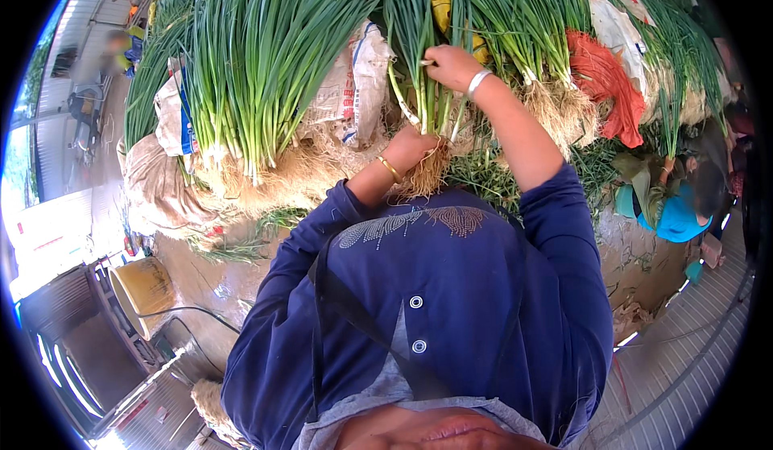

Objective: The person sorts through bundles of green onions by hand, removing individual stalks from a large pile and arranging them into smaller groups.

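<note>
- A bunch of green onions (423, 100) stands nearly upright, root end down, gripped low by the left fingers (420, 141).
- Its long leaves (407, 19) are deep green and point up and away.
- Its stalks pale toward the bottom; a yellowish-green stalk (398, 94) at the left slants apart from the rest.
- Its tan, stringy roots (427, 174) hang in a shaggy tuft below the fingers, untrimmed.
</note>
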{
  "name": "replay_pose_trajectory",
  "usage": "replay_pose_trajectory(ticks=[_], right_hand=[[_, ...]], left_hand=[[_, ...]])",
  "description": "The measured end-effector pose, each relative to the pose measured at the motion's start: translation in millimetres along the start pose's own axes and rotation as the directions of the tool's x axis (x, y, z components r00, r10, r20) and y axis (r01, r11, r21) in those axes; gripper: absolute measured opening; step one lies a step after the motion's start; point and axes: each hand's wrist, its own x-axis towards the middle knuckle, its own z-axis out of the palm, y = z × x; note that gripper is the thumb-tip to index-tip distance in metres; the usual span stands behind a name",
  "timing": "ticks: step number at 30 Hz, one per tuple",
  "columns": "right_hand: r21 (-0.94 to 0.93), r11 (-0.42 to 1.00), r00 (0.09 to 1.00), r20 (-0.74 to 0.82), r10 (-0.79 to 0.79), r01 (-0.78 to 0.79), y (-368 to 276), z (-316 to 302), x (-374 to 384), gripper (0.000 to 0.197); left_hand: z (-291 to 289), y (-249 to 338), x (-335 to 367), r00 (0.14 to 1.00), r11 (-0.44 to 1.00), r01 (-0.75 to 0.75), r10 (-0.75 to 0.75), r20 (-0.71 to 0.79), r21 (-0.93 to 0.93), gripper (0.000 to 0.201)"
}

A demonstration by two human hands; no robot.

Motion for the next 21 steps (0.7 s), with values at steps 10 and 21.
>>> replay_pose_trajectory(ticks=[10,21], right_hand=[[0.025,0.662,0.538,0.606,0.586,-0.749,92.3,4.5,-253.2,0.038],[0.176,0.813,0.799,-0.157,0.58,-0.556,95.5,22.1,-90.6,0.036]], left_hand=[[-33.0,65.1,-33.1,0.935,0.035,0.222,0.277,0.223,-0.974,0.037],[-22.8,21.1,31.8,0.976,0.4,0.216,-0.106,0.189,-0.891,0.031]])
